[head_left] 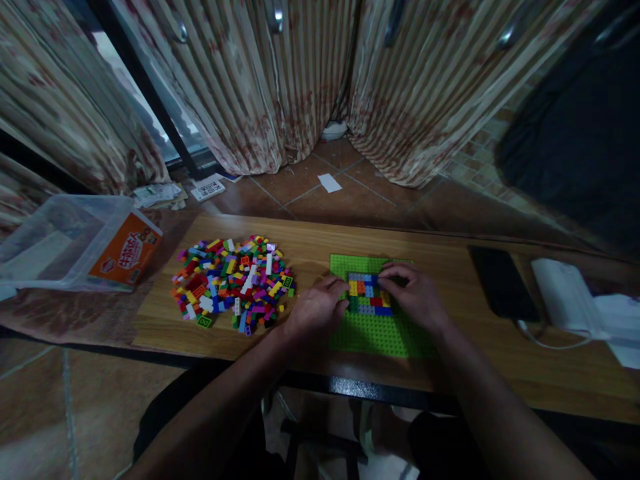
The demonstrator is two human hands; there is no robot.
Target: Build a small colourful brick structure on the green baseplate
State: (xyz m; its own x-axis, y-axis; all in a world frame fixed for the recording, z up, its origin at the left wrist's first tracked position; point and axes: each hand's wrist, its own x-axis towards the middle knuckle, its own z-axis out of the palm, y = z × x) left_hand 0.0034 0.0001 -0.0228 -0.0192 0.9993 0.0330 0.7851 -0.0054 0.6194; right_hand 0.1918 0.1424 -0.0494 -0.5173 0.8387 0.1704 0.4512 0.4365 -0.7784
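Green studded baseplate (373, 341); brick patch (369, 292) atop; red, yellow, blue

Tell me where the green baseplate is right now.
In the head view, the baseplate lies right of centre on the table, between the brick pile and the black phone.

Left hand (316, 311) and right hand (414, 295) lean in toward each other, near but apart.
From here I see both forearms bare, the left forearm (235, 395) slanting inward from one side, the right forearm (493, 393) from the other. The left fingers curl loosely, thumb and forefinger tips a little separated. On the right, thumb and forefinger come close at their tips, knuckles bent; whether they grip is hard to tell. Dark cloth covers the legs (255, 443) below.
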